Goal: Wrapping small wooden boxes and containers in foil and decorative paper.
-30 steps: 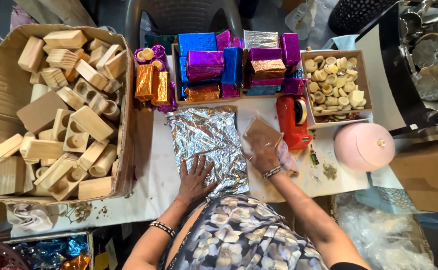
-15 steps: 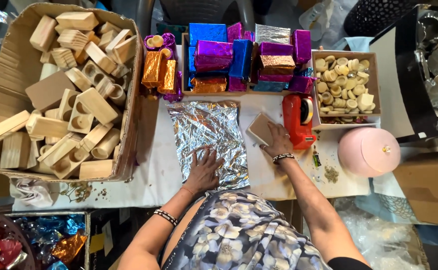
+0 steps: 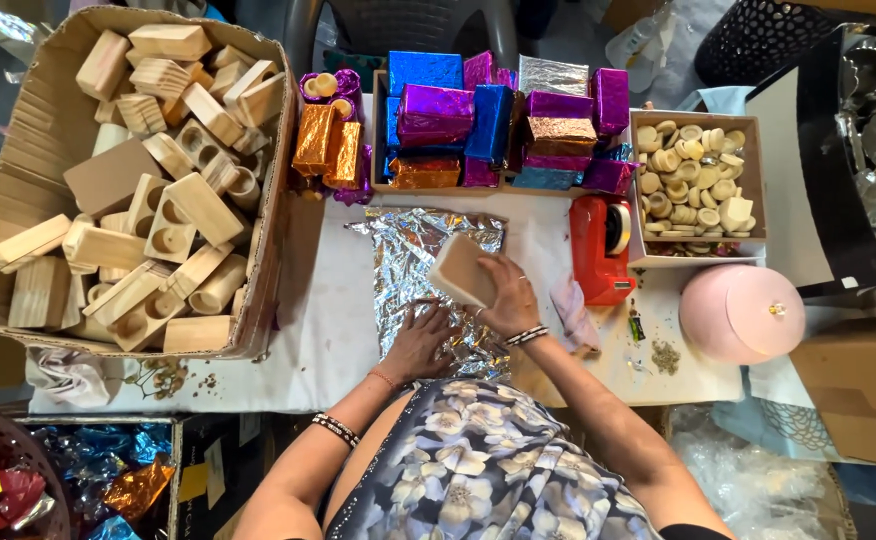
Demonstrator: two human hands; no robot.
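Fingers of the right hand point(image 3: 510, 300) clamped on a wooden block point(image 3: 461, 270), tilted above the silver foil sheet point(image 3: 423, 262); left hand point(image 3: 420, 340) flat, fingers spread, pinning foil to the bench point(image 3: 328, 320). Best: centre the block, keep foil taut.

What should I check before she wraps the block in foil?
1. Foil lies spread on the table: ok.
2. Left hand rests on the foil's near edge: ok.
3. Right hand grips the wooden block: ok.
4. Block is over the foil: ok.
5. Block flat on the foil: not ok, it is tilted.
6. Tape dispenser stands beside the right hand: ok.
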